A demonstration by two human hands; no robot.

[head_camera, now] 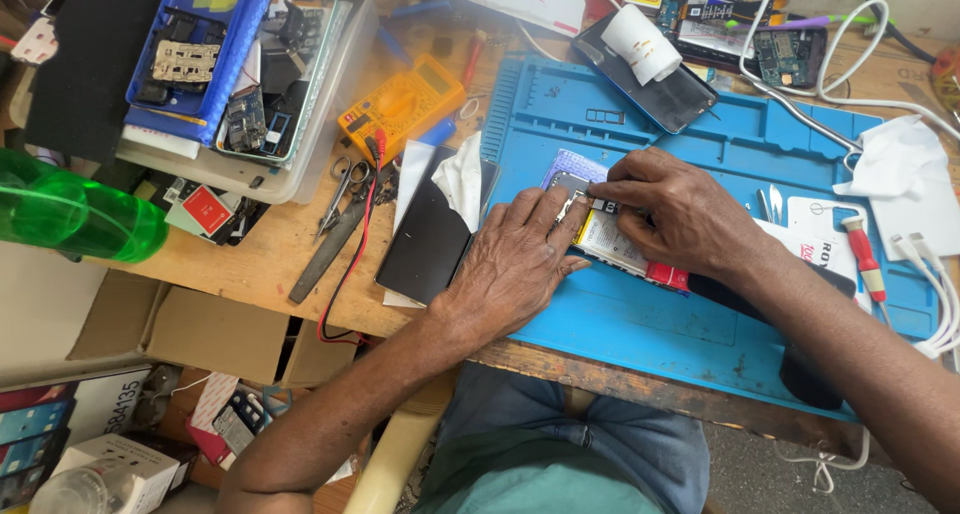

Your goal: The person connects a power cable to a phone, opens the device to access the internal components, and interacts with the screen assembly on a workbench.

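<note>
Left hand presses flat on the opened phone with exposed white-and-yellow internals on the blue silicone repair mat, while right hand, at its three o'clock, pinches a small part at the phone's top edge and could tear it if the phone slides.

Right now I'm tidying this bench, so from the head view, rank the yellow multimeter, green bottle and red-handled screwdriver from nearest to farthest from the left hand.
From the left hand:
1. Yellow multimeter, up and to its left, beside the blue mat.
2. Red-handled screwdriver, far across the mat, beyond the right hand.
3. Green bottle, at the bench's far left edge.
</note>
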